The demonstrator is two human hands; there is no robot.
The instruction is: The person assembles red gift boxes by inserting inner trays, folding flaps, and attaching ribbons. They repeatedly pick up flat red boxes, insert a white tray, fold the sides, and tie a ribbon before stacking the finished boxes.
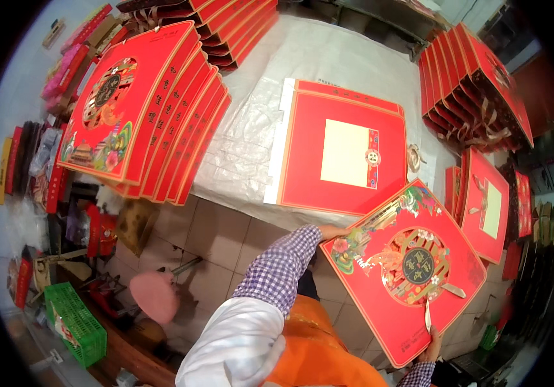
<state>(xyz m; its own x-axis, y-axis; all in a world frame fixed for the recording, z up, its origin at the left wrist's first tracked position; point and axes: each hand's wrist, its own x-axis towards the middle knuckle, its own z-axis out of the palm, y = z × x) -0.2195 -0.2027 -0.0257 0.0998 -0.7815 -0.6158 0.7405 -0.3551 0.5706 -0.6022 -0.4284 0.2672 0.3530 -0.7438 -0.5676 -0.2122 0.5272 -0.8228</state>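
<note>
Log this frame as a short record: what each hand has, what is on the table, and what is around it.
Left hand: grips the top-left edge of a red decorated box lid.
Right hand: grips the same lid's lower edge.
Table: white-covered; flat red box with cream panel at centre.
Left stack: fanned red lids.
Right stack: upright red boxes with ribbons.
Floor: green crate, pink stool.

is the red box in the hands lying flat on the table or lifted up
Lifted and tilted. The red decorated gift box is off the table, above the tiled floor, with the left hand and right hand on opposite edges.
</note>
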